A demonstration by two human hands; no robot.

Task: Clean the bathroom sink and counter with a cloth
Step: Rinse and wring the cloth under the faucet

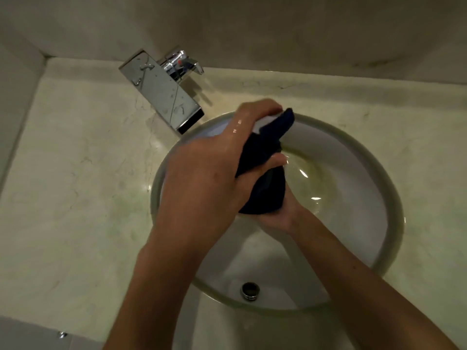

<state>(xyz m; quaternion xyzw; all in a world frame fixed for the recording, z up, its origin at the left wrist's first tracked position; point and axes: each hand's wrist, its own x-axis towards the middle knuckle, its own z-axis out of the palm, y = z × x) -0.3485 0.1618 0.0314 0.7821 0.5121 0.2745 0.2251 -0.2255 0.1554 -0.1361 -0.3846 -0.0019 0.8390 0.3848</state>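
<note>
Nearest the lens: two bare forearms, reaching up from the lower edge and meeting over the round white sink [358,248]. Left hand [202,178] above, wet and glistening across the back, fingers [260,107] curled over the upper end of a dark blue cloth [262,170], thumb wrapped round its middle. Right hand [275,218] beneath, palm turned up, clasping the bunched lower end of the same cloth; its fingers mostly hidden behind the fabric and the left hand. Cloth twisted into a tight roll between the two grips, held in the air above the far half of the bowl, not touching the basin as far as can be seen; one pointed corner sticking out past the left fingertips toward the far rim. A thin yellowish film of water inside the bowl, right of the cloth, with bright glints on it. Overflow hole [250,290] with a metal ring low on the near wall of the basin. Chrome faucet [161,89], flat and square, spotted with droplets, mounted at the back left, spout reaching to the bowl's rim. Pale marbled tabletop [75,173] all around the sink, faintly greenish in patches.
</note>
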